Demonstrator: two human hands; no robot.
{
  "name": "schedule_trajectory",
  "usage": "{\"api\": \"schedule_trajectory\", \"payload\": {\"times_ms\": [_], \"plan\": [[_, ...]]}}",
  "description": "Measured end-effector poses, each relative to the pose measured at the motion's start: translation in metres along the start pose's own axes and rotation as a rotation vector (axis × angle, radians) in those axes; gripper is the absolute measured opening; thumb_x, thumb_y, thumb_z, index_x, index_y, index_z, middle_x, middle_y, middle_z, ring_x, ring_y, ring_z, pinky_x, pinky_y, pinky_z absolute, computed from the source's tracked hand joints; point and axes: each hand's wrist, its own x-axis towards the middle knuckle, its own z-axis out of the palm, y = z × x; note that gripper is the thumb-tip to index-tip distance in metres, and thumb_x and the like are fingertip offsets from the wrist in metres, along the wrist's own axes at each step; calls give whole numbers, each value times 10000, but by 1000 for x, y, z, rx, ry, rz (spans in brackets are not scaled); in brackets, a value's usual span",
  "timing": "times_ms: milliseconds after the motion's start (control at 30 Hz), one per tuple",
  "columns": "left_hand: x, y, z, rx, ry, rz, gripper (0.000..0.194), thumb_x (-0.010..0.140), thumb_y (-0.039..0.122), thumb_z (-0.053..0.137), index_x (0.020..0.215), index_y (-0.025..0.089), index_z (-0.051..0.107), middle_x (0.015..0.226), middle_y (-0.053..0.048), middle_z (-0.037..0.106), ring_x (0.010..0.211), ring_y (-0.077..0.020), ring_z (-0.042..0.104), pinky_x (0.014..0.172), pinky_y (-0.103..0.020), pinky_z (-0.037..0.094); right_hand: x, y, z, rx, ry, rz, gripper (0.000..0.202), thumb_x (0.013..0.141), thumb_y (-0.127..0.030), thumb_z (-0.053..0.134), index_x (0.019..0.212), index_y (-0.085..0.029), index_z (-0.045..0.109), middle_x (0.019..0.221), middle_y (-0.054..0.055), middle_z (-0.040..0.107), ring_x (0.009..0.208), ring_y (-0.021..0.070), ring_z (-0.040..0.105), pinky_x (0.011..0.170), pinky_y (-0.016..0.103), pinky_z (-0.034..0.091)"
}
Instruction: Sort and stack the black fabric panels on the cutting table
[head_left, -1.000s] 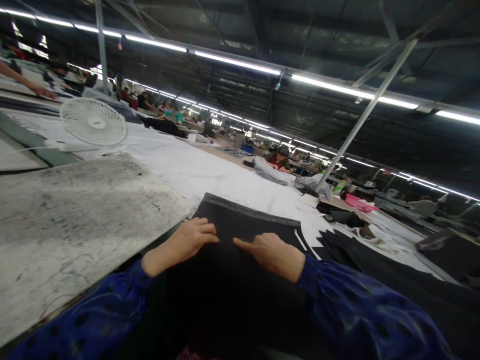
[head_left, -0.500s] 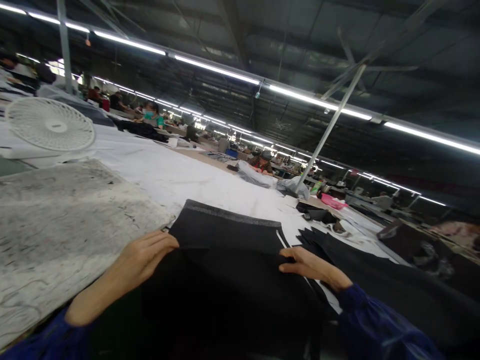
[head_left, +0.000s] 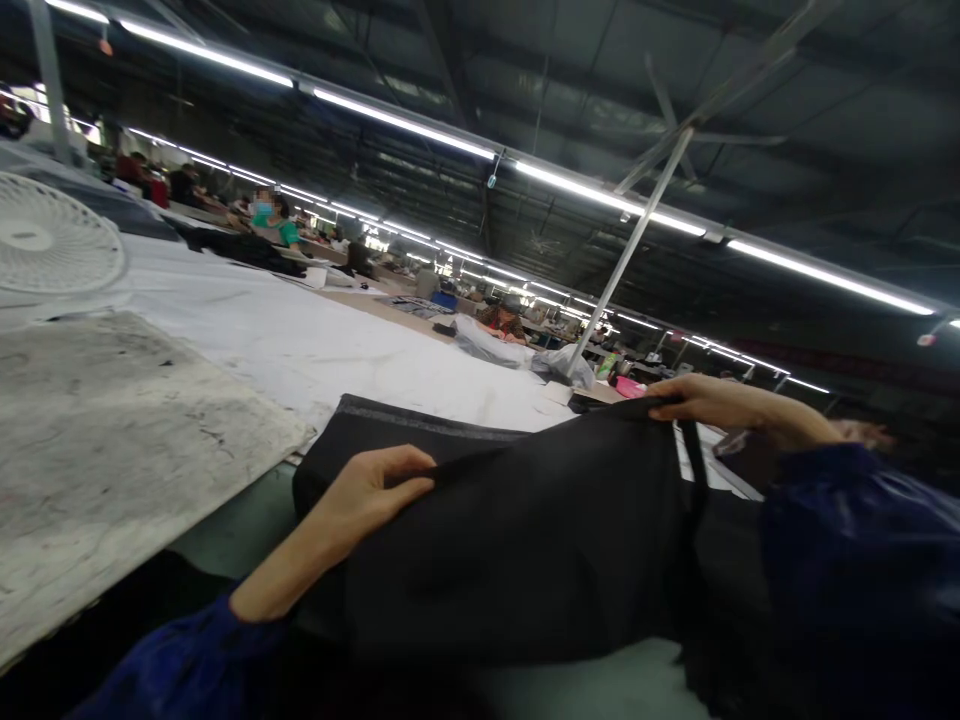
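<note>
A black fabric piece (head_left: 525, 540) hangs between my two hands, its upper edge slanting up to the right. My left hand (head_left: 375, 490) pinches that edge near its left end, thumb and fingers closed on the cloth. Higher up, my right hand (head_left: 720, 405) grips the far corner, where a narrow dark strip dangles below the fingers. Behind the raised cloth lies another black fabric piece (head_left: 420, 420) with a grey band along its far edge, partly covered. Dark blue sleeves cover both forearms.
At the left lies a stained pale padded board (head_left: 135, 430), with a white fan (head_left: 52, 240) behind it. White sheeting (head_left: 300, 330) spreads over the long table. A slanted metal post (head_left: 630, 260) rises beyond, near a pink basin (head_left: 628, 386). A person in green (head_left: 281, 228) sits farther back.
My right hand has lifted its corner of the black fabric up and to the right. My left hand has shifted rightward with the edge, and the view has turned slightly right.
</note>
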Motion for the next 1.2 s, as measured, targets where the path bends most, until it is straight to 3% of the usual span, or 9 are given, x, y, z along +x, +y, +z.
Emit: {"api": "schedule_trajectory", "payload": {"times_ms": [133,333,467,567,733,800,900,1033,1200], "plan": [[25,-10,20,382,-23,34,190,787,279,520,865,213,680,831,-28,714,798,-204,654,675,-274,473,54,10,48,-370,60,5,226,814,-96,546,942,-170,717,919,79,692,861,192,631,755,262,452],[31,-28,-2,753,-136,-24,170,754,225,533,811,266,688,772,0,711,736,-189,658,555,-226,388,85,-10,133,-463,108,51,350,792,-83,546,1102,-194,664,1105,146,645,1036,268,593,864,405,441],[21,-33,-5,741,-129,8,180,758,184,530,829,249,682,845,1,714,812,-185,659,640,-237,434,82,-59,145,-383,288,-73,403,828,-67,501,1210,-165,584,1261,165,546,1172,262,490,972,431,373],[17,-32,-3,742,-158,-17,189,772,167,521,861,233,674,898,-19,711,873,-210,653,706,-280,453,62,-111,151,-108,362,-324,275,937,-168,396,1086,-142,626,1062,116,617,991,183,569,888,300,429],[12,-44,-9,684,-107,86,165,761,138,538,856,211,651,887,-22,693,856,-190,641,741,-275,466,11,-155,165,17,-40,-727,151,896,-254,540,993,-225,652,1042,35,603,955,144,574,825,224,440],[9,-49,-12,650,-100,144,150,763,136,534,839,206,643,877,-17,683,843,-179,633,742,-267,467,3,-151,164,-11,-130,-673,132,892,-263,547,876,-207,666,953,24,619,879,140,590,780,221,445],[7,-53,-12,637,-92,156,155,763,129,525,834,205,640,877,-17,680,835,-180,631,726,-269,465,10,-141,162,-47,-65,-510,241,900,-291,523,729,-171,645,774,27,612,744,146,588,713,241,451],[10,-52,-11,610,-75,123,177,753,130,537,861,215,648,891,-15,686,861,-190,633,745,-279,470,36,-138,180,125,202,-468,195,868,-122,494,1003,-155,631,1025,80,611,929,162,585,844,272,457],[8,-55,-26,430,-52,95,135,773,158,550,801,194,677,832,-13,679,827,-168,632,752,-259,471,51,-135,217,199,194,-417,347,847,-89,487,1177,-136,582,1113,117,575,1039,192,554,939,320,444]]}}
